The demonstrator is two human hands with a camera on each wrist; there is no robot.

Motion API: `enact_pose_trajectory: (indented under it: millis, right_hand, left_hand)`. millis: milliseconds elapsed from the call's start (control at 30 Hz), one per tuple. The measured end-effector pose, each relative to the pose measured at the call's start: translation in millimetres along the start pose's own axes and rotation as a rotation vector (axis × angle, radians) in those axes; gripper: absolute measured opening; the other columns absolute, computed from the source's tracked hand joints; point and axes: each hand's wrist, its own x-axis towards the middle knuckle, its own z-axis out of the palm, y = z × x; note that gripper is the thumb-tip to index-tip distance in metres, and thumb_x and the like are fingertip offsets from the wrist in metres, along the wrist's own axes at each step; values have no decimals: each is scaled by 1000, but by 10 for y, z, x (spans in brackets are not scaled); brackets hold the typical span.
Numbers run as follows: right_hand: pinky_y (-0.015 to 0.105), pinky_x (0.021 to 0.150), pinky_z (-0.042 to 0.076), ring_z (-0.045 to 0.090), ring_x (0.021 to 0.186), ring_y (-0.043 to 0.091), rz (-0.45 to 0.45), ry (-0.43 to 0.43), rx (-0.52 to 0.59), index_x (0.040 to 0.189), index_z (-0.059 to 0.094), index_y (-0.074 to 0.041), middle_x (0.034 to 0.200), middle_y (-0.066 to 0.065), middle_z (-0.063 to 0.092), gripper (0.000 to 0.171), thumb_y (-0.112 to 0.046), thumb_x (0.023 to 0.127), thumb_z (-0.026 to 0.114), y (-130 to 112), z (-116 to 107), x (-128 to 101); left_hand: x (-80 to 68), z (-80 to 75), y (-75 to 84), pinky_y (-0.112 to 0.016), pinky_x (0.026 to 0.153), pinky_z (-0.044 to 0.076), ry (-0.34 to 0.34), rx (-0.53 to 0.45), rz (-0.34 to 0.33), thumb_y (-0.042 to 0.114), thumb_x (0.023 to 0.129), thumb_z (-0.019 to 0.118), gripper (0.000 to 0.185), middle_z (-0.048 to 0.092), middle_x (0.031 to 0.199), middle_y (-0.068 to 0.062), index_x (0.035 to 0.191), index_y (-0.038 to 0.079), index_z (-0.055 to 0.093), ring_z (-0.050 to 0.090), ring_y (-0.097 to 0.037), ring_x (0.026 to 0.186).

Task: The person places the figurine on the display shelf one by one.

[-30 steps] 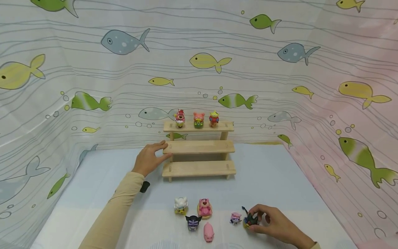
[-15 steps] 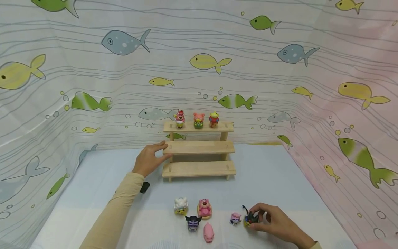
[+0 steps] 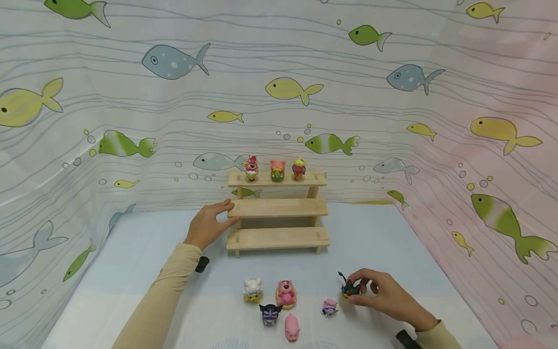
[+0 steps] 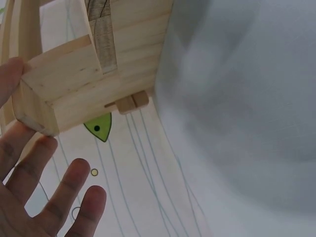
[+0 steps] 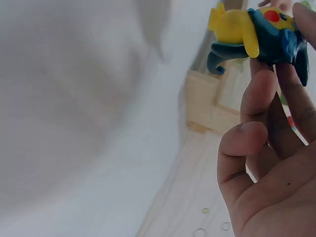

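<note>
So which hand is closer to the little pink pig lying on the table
Right. The right hand holds a dark blue and yellow figure off to the right of the pink pig. The left hand is farther off, touching the middle step's end on the wooden shelf.

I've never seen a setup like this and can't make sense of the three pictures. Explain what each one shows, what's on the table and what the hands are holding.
No machine here: a person wears three cameras. The wide picture comes from the head, looking down at both hands; the other two come from the wrists.

The left hand rests against the left end of the wooden three-step shelf, fingers fairly straight; the left wrist view shows that corner from close by. Three small figures stand on the top step.

The right hand pinches a dark blue and yellow toy figure, seen large in the right wrist view. On the light blue table stand a white figure, a pink bear, a dark purple figure, a pink pig and a small purple figure.
</note>
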Motion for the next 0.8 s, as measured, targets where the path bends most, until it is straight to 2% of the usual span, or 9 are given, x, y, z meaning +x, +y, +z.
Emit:
enact_pose_trajectory:
  millis: [200,300,600,800]
  right_hand:
    - [33,63,45,59,78,16,-40,27,-43,114,70,-24,97,-13,68,32,-41,88,79,-82,-81,180]
    - [34,64,45,59,79,16,-68,32,-62,113,70,-27,96,-14,68,32,-42,87,80,-117,-93,287]
    - [38,64,47,59,80,12,-137,38,-65,113,69,-30,94,-14,68,32,-42,86,81,-187,-90,617]
    - [37,65,48,59,81,13,-147,20,-38,114,70,-28,94,-11,68,33,-43,87,80,-261,-38,838]
  left_hand:
    - [-12,5,11,-62,99,47,2,-18,1,44,86,81,58,58,144,-5,133,13,69,57,-42,125]
    - [-14,5,9,-63,98,46,10,-15,2,43,86,81,58,59,144,-4,133,13,69,57,-42,125]
    - [2,19,2,-60,98,47,6,9,-1,59,86,73,65,58,145,-1,135,16,68,58,-40,125]
    - [-6,18,17,-61,99,47,6,7,-3,46,87,80,59,58,145,-2,134,14,68,58,-41,124]
